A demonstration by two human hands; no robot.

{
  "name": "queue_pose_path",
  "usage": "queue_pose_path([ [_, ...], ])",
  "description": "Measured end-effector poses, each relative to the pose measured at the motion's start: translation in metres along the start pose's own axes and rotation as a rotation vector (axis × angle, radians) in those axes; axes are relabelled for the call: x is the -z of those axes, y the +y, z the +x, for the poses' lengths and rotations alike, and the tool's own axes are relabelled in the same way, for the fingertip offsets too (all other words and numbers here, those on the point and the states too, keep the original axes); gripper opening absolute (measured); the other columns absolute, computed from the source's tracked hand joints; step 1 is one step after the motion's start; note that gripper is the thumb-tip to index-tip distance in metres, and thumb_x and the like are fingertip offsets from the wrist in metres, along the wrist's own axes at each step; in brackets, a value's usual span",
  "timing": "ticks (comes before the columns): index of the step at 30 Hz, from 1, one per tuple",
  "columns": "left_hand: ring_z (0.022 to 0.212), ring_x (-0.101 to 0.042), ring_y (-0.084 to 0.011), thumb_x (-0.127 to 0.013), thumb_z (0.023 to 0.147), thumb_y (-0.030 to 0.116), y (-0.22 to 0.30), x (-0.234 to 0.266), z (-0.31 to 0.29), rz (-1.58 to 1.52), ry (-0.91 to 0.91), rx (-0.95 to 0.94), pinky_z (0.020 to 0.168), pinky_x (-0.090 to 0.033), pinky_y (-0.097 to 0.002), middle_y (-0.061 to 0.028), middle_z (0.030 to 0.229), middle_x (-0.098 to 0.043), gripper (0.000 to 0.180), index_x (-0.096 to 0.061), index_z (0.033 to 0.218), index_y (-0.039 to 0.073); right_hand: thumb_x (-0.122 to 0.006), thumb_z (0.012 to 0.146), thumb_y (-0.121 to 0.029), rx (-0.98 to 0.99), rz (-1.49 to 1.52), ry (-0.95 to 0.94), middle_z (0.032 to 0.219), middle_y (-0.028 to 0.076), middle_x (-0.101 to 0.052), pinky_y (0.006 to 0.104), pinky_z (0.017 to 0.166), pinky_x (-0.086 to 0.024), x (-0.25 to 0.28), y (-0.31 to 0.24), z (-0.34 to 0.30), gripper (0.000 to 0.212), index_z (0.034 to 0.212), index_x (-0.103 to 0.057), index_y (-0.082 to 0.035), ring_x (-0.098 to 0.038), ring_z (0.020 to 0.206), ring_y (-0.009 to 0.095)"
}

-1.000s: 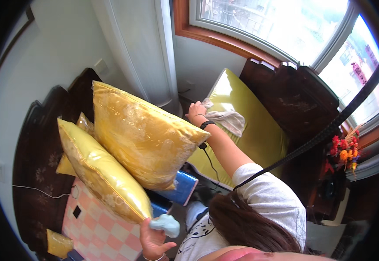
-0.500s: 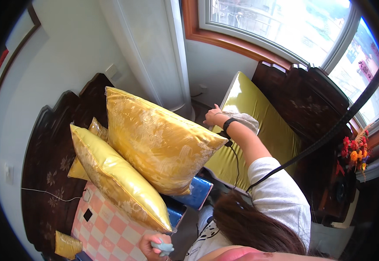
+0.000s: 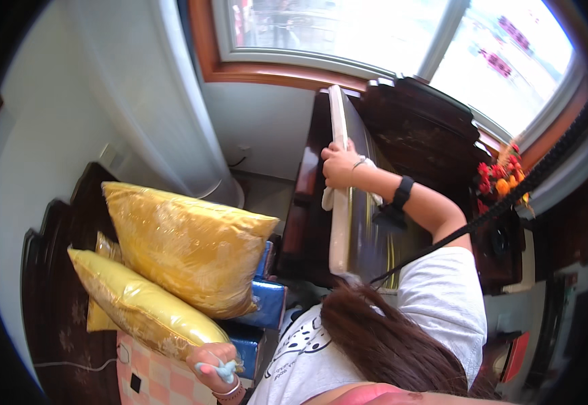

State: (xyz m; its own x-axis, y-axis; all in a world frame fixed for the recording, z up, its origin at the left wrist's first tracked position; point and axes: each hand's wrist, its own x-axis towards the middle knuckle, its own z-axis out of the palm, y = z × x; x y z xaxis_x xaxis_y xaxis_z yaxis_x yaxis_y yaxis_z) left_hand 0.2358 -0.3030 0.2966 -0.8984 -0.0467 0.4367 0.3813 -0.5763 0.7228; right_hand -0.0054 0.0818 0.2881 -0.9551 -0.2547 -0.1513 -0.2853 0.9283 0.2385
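My right hand (image 3: 341,166) is closed on the upper edge of a long flat seat cushion (image 3: 338,233), which stands tipped up on the dark wooden bench. A pale cloth (image 3: 328,198) shows under that hand, against the cushion's edge. Down at the lower left, my left hand (image 3: 214,363) is closed round a light blue cloth (image 3: 226,370). Next to it lies a plump yellow pillow (image 3: 142,293) in clear plastic. A larger gold patterned pillow (image 3: 189,246), also wrapped, rests behind that one.
Blue boxes (image 3: 268,304) stand below the gold pillow. The pillows lean by a dark carved backrest (image 3: 51,263), over a pink checked cover (image 3: 166,378) with a small black object (image 3: 135,384). Artificial flowers (image 3: 503,177) sit at the right, under the window (image 3: 348,34).
The seat cushion has swung from a sloping position with its shiny green face up to nearly on edge. My right hand has gone with it, and my view has shifted right.
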Motion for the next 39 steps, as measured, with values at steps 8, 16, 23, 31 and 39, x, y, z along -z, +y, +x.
queue_pose_path([
  [8,0.041,-0.02,-0.0074,-0.045,0.094,0.034,-0.015,-0.006,0.011,0.094,-0.036,0.139,0.042,-0.016,-0.0255,0.0022,0.05,-0.025,0.04,-0.03,0.065,0.012,-0.069,0.064,-0.047,-0.681,-0.01,-0.191,0.115,0.015,-0.054,0.0364,0.079,-0.051,0.118,0.067,-0.149,0.08,0.131,-0.042,-0.013,-0.062,0.09,0.031],
  [16,0.044,-0.027,-0.011,-0.048,0.093,0.03,-0.021,-0.021,0.023,0.198,0.017,0.256,0.044,-0.023,-0.0258,-0.0015,0.052,-0.028,0.041,-0.031,0.062,0.008,-0.056,0.07,-0.058,-0.877,-0.079,-0.133,0.091,0.015,-0.067,0.0346,0.076,-0.052,0.14,0.107,-0.238,0.062,0.094,-0.068,-0.002,-0.065,0.084,0.027],
  [23,0.048,-0.028,-0.0113,-0.049,0.091,0.028,-0.024,-0.028,0.019,0.288,0.066,0.222,0.047,-0.025,-0.0252,-0.0021,0.055,-0.03,0.038,-0.031,0.064,0.008,-0.058,0.066,-0.065,-0.835,-0.112,-0.181,0.095,0.019,-0.065,0.0379,0.08,-0.05,0.127,0.158,-0.259,0.072,0.094,-0.066,0.001,-0.063,0.089,0.031],
  [31,0.045,-0.019,-0.0075,-0.038,0.095,0.032,-0.016,-0.037,0.004,-0.003,-0.021,0.243,0.047,-0.018,-0.0257,0.0026,0.054,-0.022,0.036,-0.028,0.067,0.012,-0.065,0.068,-0.054,-0.903,-0.085,-0.456,0.099,0.019,-0.064,0.0366,0.079,-0.049,0.157,0.18,-0.281,0.067,0.106,-0.061,0.001,-0.062,0.094,0.029],
  [39,0.095,-0.039,-0.0223,-0.049,0.085,0.052,-0.031,-0.062,0.005,-0.37,-0.303,0.457,0.074,-0.033,-0.0336,-0.0116,0.1,-0.036,0.051,-0.041,0.104,0.006,-0.068,0.066,-0.035,-1.125,0.031,-0.163,0.097,0.015,-0.064,0.0343,0.08,-0.048,0.116,0.306,-0.462,0.058,0.113,-0.055,-0.003,-0.061,0.092,0.026],
])
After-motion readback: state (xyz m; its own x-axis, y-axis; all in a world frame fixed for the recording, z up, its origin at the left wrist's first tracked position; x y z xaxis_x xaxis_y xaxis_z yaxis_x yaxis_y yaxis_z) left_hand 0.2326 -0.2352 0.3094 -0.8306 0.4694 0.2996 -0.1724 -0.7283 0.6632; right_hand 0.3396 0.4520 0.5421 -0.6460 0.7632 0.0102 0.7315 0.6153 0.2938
